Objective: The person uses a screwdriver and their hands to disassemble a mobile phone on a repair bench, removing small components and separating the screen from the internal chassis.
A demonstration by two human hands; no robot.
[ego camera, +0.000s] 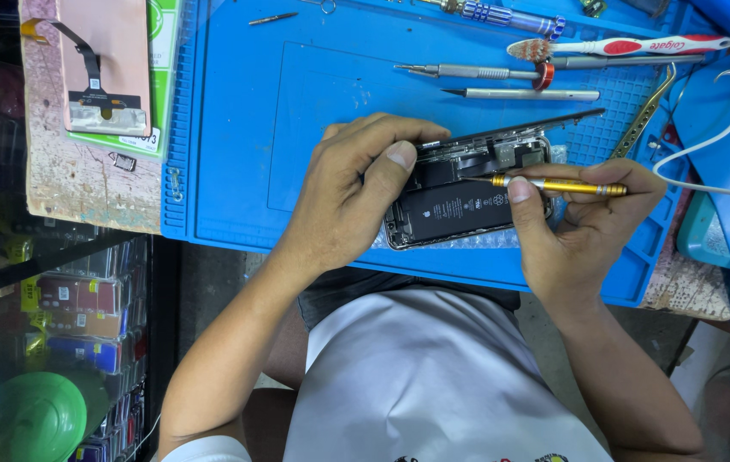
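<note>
Left hand [349, 192] steadies opened phone [467, 192]; right hand [574, 227] grips gold screwdriver [557, 185] over it.

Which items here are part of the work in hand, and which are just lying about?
In use:
- opened phone, steadied by the left hand
- gold screwdriver, held in the right hand
- blue work mat underneath

Lying about:
- toothbrush
- two silver screwdrivers
- blue-handled driver
- brass pry tool
- flex-cable part
- white cable
</note>
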